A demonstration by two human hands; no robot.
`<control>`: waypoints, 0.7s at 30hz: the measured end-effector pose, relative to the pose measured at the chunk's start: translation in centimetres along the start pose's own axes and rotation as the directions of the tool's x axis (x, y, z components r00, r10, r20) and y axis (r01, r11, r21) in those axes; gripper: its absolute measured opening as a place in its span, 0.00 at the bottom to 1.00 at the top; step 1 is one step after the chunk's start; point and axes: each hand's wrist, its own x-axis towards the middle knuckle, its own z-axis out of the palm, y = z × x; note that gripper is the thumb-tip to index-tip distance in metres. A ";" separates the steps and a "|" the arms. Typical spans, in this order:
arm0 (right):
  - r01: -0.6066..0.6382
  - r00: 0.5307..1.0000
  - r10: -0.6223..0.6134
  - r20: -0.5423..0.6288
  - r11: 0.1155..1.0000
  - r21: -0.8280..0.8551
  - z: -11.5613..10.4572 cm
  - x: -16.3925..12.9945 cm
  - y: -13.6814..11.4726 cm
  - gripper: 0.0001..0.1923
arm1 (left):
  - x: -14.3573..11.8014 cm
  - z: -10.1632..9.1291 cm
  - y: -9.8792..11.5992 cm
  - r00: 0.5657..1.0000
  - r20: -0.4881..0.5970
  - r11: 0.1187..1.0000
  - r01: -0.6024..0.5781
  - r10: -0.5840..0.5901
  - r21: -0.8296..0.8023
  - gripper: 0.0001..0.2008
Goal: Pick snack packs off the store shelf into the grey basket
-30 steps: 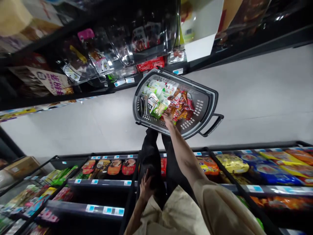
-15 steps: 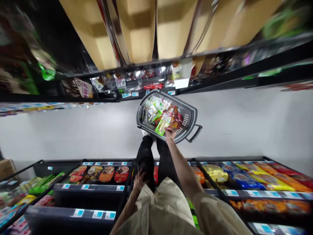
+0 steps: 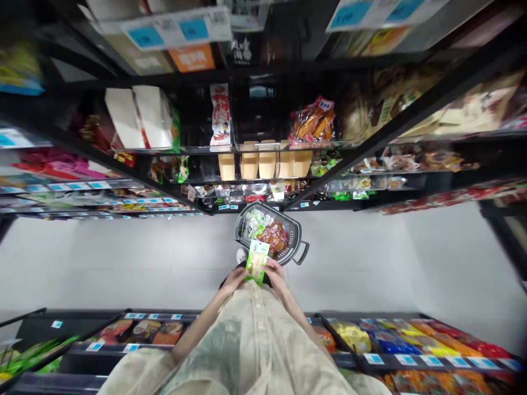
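Observation:
A green and white snack packet [image 3: 257, 259] with pale yellow contents is upright in front of my body. My right hand [image 3: 275, 274] pinches its right edge. At its lower left edge, the fingers of my left hand [image 3: 234, 278] are closed on the packet. Just beyond it on the floor stands a grey shopping basket [image 3: 297, 233] with a handle on its right. Inside lie red and orange snack packs [image 3: 275, 237] and several green and white packets [image 3: 256, 220], partly covered by the packet I hold.
Ahead is a black shelf rack with cardboard boxes [image 3: 267, 163], a red and white pack [image 3: 220, 115] and orange snack bags [image 3: 315, 120]. Behind me a low shelf holds yellow bags [image 3: 353, 336] and round-lidded tubs [image 3: 146, 330]. Grey floor [image 3: 349, 263] runs along the aisle.
The green and white packet has been lifted out of the basket by my right hand and brought toward my body. My left hand has come from my thigh to the packet. The view has risen.

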 end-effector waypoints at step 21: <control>0.131 0.910 -0.009 0.413 0.954 -0.269 -3.2 -6.9 -10.3 0.28 | -6.5 9.1 7.9 0.926 -0.308 0.854 -0.333 0.217 -0.400 0.26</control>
